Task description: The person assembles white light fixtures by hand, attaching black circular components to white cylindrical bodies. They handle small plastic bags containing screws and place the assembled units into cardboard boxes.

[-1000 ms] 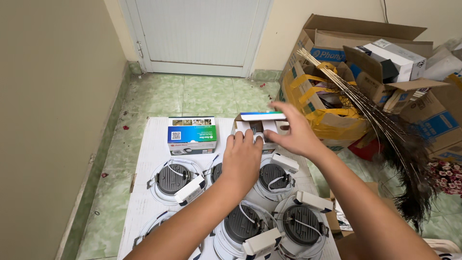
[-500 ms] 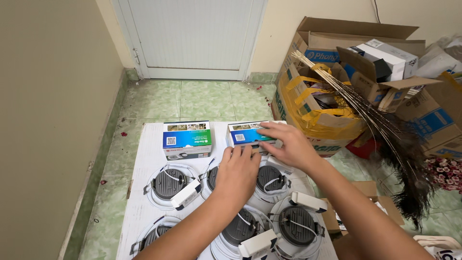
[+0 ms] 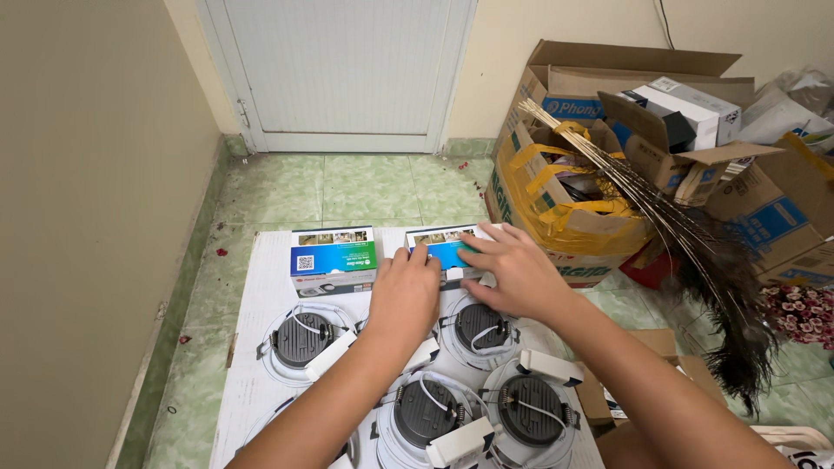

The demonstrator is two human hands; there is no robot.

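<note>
Nearest to me, at the lower edge of the view, several round recessed light fittings lie face down on a white sheet spread over the green tiled floor. One fitting lies under my right forearm, another lies just beside it at centre, and a third lies to the left. Each has a dark finned back, white wires and a small white driver block beside it.

Beyond these, my left hand rests palm down, fingers together and extended, with the fingertips touching the near edge of a small carton with a blue and green top. My right hand lies over the right end of the same carton, fingers spread and bent, pressing on its top and side. Neither hand is closed around it; both are laid flat against it. The carton stands on the white sheet, at its far edge, centre right. A further fitting lies directly below my right hand.

To the left of this carton, apart from it, a second carton of the same kind stands on the sheet, untouched.

Farther right, open cardboard boxes hold yellow strapping, smaller cartons and a bundle of thin stalks ending in dark feathers. At the far end stands a closed white door.
</note>
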